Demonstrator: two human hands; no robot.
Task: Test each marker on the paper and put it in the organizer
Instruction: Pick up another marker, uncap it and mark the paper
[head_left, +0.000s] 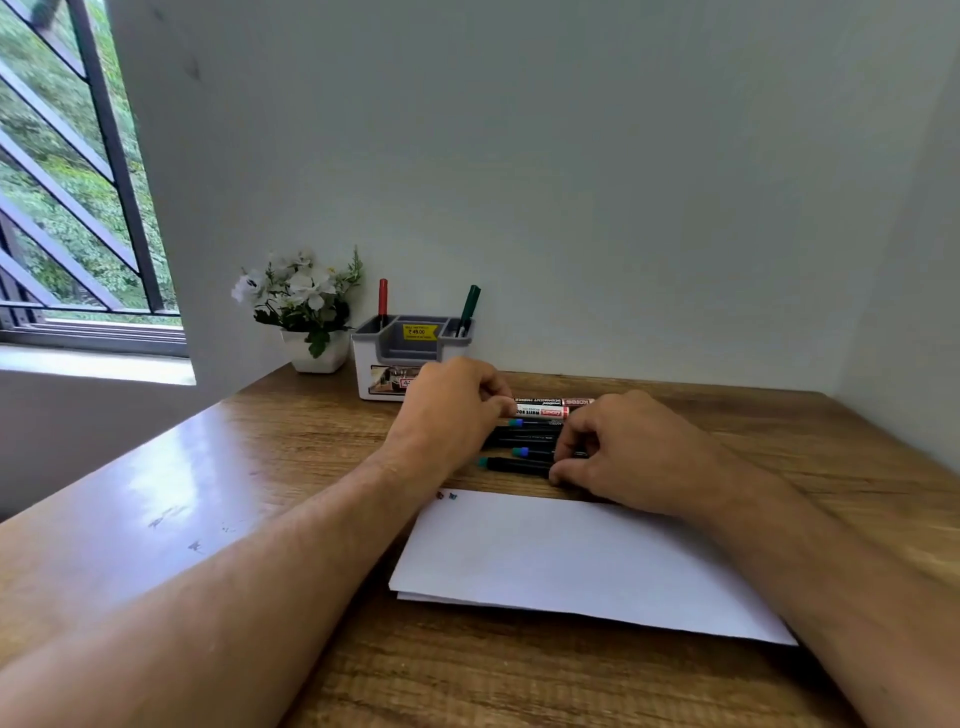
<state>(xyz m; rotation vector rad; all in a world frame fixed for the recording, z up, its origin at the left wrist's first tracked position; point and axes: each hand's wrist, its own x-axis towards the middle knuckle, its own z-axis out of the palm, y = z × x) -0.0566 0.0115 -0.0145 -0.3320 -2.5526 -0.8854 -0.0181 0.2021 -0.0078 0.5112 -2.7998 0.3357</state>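
Several markers (524, 439) lie in a row on the wooden desk, behind a white sheet of paper (571, 561) that bears two small test marks at its far left corner. My left hand (449, 410) pinches the left end of a white-and-red marker (543, 412). My right hand (628, 452) rests on the right ends of the black markers, fingers curled around them. The grey-and-white organizer (410, 358) stands behind my left hand, with a red marker (383, 301) and a green marker (469, 309) upright in it.
A white pot of white flowers (304, 312) stands left of the organizer, by the wall. A barred window (67, 182) is at the far left. Walls close in the desk (208, 493) at the back and the right.
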